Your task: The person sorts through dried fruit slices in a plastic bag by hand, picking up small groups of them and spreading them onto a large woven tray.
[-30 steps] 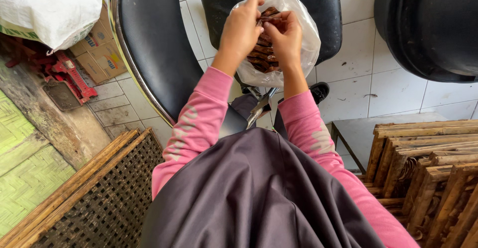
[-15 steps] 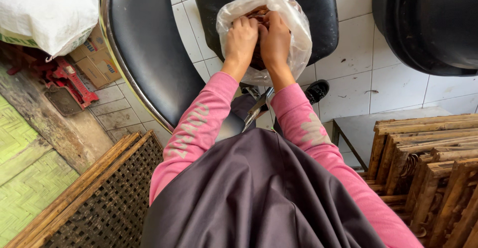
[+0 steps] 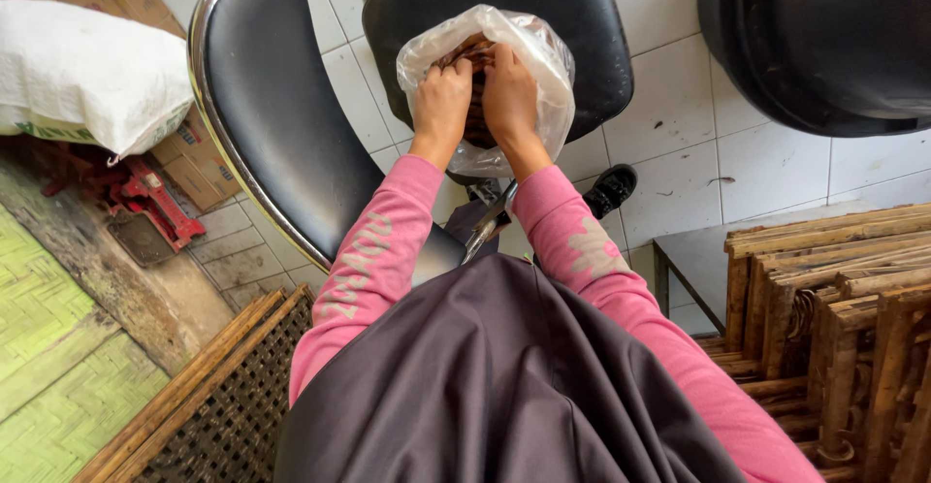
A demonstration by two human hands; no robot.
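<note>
Our 2 hands grip a clear plastic bag (image 3: 543, 66) on the black chair seat (image 3: 582, 8).
Left hand (image 3: 441, 100) and right hand (image 3: 509, 90) pinch its mouth; the brown contents (image 3: 472, 51) are hard to make out.

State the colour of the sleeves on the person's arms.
Pink, with a faded paler print along each sleeve. The head view, the only one, shows it.

A black padded office chair seat (image 3: 572, 17) carried a clear plastic bag (image 3: 543, 61) of brown pieces, which sat directly on its cushion. The chair stood on a white tiled floor (image 3: 679, 153). On that floor also lay flattened cardboard (image 3: 199, 168), a red metal tool (image 3: 145, 202) and a stack of bamboo frames (image 3: 834, 289).
</note>
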